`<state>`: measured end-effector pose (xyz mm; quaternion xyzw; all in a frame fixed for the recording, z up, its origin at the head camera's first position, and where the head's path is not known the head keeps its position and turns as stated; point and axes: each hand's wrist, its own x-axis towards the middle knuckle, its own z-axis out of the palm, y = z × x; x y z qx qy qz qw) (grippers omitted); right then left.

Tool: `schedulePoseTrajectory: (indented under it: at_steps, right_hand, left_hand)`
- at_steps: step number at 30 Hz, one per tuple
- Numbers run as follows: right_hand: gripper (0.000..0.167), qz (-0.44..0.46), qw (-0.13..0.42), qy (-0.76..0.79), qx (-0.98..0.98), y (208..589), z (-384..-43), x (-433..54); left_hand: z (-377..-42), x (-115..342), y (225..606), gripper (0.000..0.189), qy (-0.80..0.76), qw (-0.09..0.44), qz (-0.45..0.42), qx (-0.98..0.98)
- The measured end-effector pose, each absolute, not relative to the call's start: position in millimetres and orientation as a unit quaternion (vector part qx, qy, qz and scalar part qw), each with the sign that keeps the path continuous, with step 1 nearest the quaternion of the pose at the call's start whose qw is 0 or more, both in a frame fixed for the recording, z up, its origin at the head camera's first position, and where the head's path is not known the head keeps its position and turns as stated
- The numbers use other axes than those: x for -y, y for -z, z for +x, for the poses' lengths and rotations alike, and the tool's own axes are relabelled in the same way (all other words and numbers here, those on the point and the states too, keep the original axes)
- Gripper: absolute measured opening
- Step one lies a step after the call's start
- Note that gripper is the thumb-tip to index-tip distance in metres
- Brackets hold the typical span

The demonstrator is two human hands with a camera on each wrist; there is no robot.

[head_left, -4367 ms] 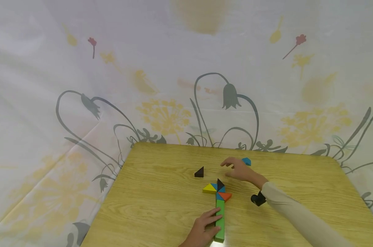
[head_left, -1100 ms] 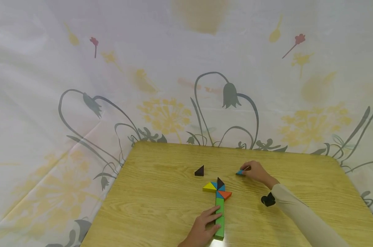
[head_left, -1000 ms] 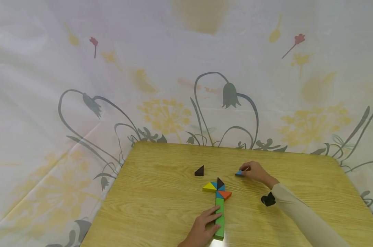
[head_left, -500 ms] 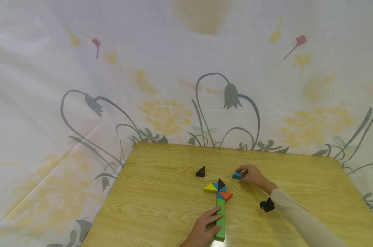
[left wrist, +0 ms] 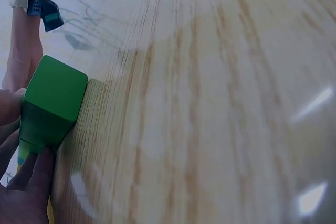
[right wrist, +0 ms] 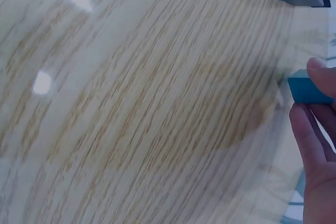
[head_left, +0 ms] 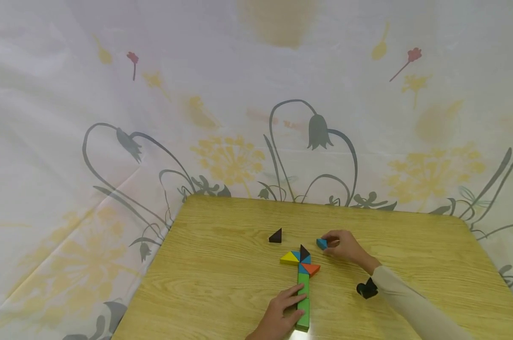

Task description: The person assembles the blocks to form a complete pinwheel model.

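In the head view my right hand [head_left: 343, 246] pinches a blue triangular block [head_left: 321, 243] between thumb and fingers, just behind and right of a block figure. The right wrist view shows the same blue block [right wrist: 307, 88] between the fingertips. My left hand [head_left: 277, 311] rests its spread fingers on the green blocks [head_left: 303, 307], which form the figure's stem. Above the stem, yellow [head_left: 289, 258], black [head_left: 304, 253], orange-red [head_left: 311, 269] and small blue triangles fan out like a pinwheel. In the left wrist view the end of a green block [left wrist: 58, 87] shows, with fingers touching it.
A loose black triangular block [head_left: 276, 236] lies behind the figure to the left. The wood-grain table [head_left: 214, 264] meets a flower-printed curtain [head_left: 239, 94] at its back edge. A black device [head_left: 367, 288] sits at the right wrist.
The right hand has taken hold of the blue block from the back right and brought it left and nearer the figure, turning it. The left hand stays in place on the green blocks.
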<state>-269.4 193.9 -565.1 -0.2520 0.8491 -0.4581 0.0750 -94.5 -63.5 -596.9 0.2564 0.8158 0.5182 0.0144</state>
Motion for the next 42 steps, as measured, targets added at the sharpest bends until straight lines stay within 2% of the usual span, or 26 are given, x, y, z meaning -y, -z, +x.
schedulePoseTrajectory:
  at_steps: [18,27,34,42]
  right_hand:
    - [0.032,-0.276,0.072,0.557,-0.780,543.0,-250.5,-172.4]
    - [0.030,-0.296,0.106,0.566,-0.762,539.7,-241.6,-153.9]
    - [0.028,-0.340,0.103,0.557,-0.750,541.0,-235.6,-141.2]
    - [0.029,-0.342,0.120,0.549,-0.753,537.1,-230.1,-128.9]
  left_hand:
    - [-94.9,63.0,598.6,0.040,-0.511,0.014,0.254,-0.821]
    - [-95.9,63.1,597.7,0.041,-0.519,0.036,0.245,-0.818]
    - [-94.1,63.7,596.7,0.041,-0.522,0.040,0.240,-0.818]
    - [-93.8,63.9,597.1,0.041,-0.523,0.037,0.244,-0.816]
